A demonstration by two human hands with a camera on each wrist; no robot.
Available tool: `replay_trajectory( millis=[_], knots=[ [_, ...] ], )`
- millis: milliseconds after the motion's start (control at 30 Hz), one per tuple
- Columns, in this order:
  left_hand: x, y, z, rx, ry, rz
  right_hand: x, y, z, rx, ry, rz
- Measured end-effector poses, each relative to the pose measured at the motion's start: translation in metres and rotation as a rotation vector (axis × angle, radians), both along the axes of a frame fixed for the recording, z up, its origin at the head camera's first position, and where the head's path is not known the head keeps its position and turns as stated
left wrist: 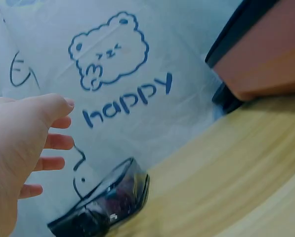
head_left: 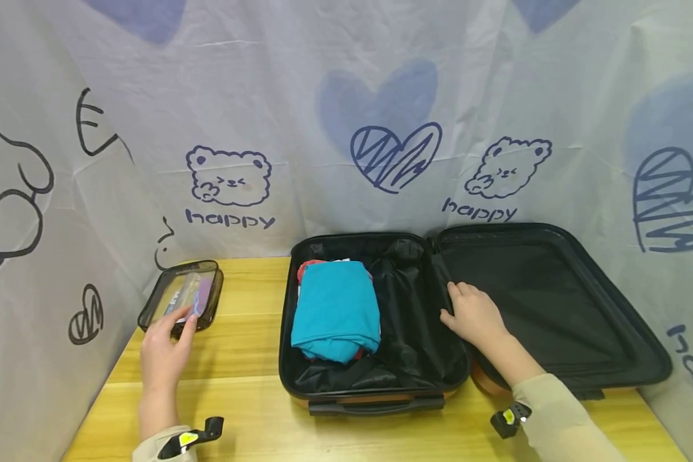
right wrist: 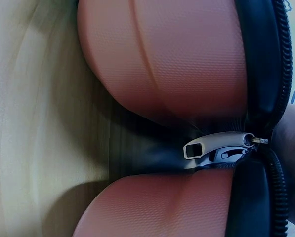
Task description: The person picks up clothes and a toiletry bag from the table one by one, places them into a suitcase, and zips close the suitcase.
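Observation:
My left hand [head_left: 164, 354] reaches toward a clear, black-edged zip pouch [head_left: 179, 292] at the left of the table. In the left wrist view its fingers are spread and stand above the pouch [left wrist: 122, 197], with a gap between. An orange suitcase [head_left: 287, 359] with black lining lies open in the middle. Folded turquoise clothing [head_left: 337, 308] lies in its left part, over red and white cloth. My right hand [head_left: 475, 314] rests on the edge between the suitcase's two halves, fingers loosely bent. Most of that hand is hidden in the right wrist view.
The suitcase's other half [head_left: 543, 301] lies opened out to the right. Metal zipper pulls [right wrist: 219, 143] hang between the two halves. A printed cloth [head_left: 300, 192] hangs close behind and beside the wooden table [head_left: 248, 378]. A carry handle [head_left: 375, 407] faces the front.

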State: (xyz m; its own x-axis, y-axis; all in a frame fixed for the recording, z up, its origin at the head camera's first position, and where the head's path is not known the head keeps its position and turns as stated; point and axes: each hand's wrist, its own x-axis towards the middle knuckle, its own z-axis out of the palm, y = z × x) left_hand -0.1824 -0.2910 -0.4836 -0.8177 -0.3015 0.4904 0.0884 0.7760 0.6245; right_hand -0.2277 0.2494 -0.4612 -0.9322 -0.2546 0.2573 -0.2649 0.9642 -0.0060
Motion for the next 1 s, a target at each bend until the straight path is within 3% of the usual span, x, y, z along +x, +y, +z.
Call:
replay_trajectory(
  millis=[133, 267, 667, 1000],
  knots=[
    [0.0, -0.009, -0.008, -0.001, -0.052, 0.041, 0.0, -0.001, 0.001, -0.002, 0.017, 0.014],
    [-0.004, -0.017, -0.016, -0.051, -0.1, 0.042, 0.001, 0.0, 0.001, -0.001, 0.003, 0.008],
    [-0.031, -0.04, -0.022, -0.158, -0.154, 0.05, 0.0, 0.001, 0.003, -0.005, 0.012, 0.009],
    [-0.053, -0.066, -0.027, -0.213, -0.306, 0.04, -0.002, 0.003, 0.008, 0.044, -0.034, 0.042]
  ],
)
